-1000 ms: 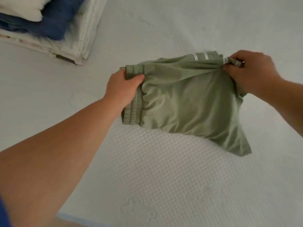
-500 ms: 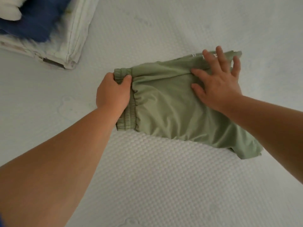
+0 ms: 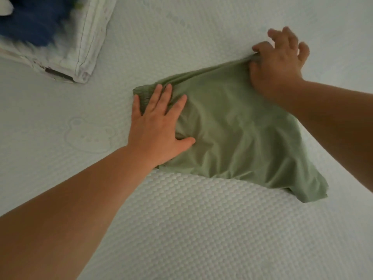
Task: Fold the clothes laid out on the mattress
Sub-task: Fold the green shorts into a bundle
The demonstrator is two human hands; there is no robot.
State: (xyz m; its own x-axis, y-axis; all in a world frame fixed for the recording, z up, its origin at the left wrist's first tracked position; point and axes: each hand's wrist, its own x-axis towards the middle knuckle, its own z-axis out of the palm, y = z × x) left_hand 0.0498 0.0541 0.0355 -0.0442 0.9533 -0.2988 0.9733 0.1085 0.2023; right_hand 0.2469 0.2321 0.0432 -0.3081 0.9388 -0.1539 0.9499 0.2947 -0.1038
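Our left hand [image 3: 156, 126] lies flat with fingers spread, pressing the waistband end of the green shorts [image 3: 238, 134] into the white mattress [image 3: 201, 229]. Our right hand [image 3: 276, 63] pinches the far corner of the shorts between thumb and curled fingers. We see the shorts folded near the mattress's middle. A white pillow [image 3: 84, 43] with blue fabric [image 3: 34, 23] on it sits far left.

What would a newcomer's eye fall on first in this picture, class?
A green garment lies mid-frame on the white mattress, the only strong colour on it. The left hand lies flat on its waistband end, and the right hand grips its far right corner. At top left sits a blurred pile of white and blue fabric.
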